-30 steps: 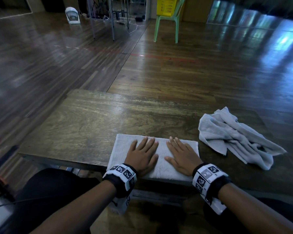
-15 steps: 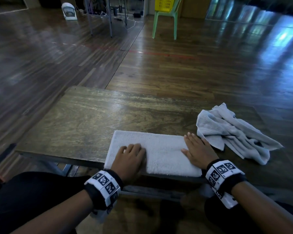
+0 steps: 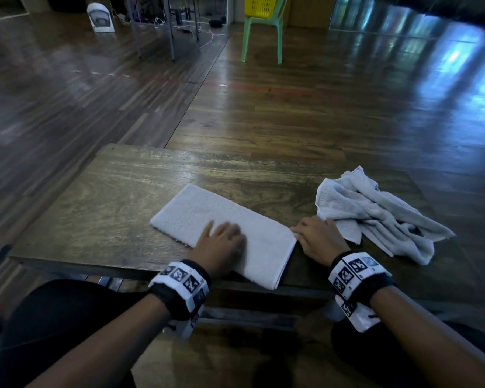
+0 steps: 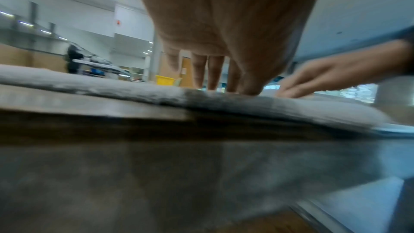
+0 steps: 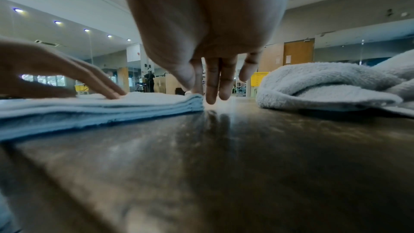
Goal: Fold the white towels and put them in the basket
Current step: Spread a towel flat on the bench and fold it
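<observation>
We work at a dark wooden desk (image 3: 129,203) on a glossy plank floor (image 3: 291,113), the folded towel (image 3: 224,219) lying slantwise with its near corner at the desk's front edge. Our left hand (image 3: 221,246) presses it with flat fingers; our right hand (image 3: 318,239) touches the towel's right end, fingers extended. The crumpled towel (image 3: 375,211) lies just right of it, and the yellow basket (image 3: 261,5) sits on a green chair (image 3: 261,35) far beyond the desk.

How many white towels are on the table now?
2. The folded towel lies near the front edge of the table, under the left hand. The crumpled towel lies to its right.
</observation>
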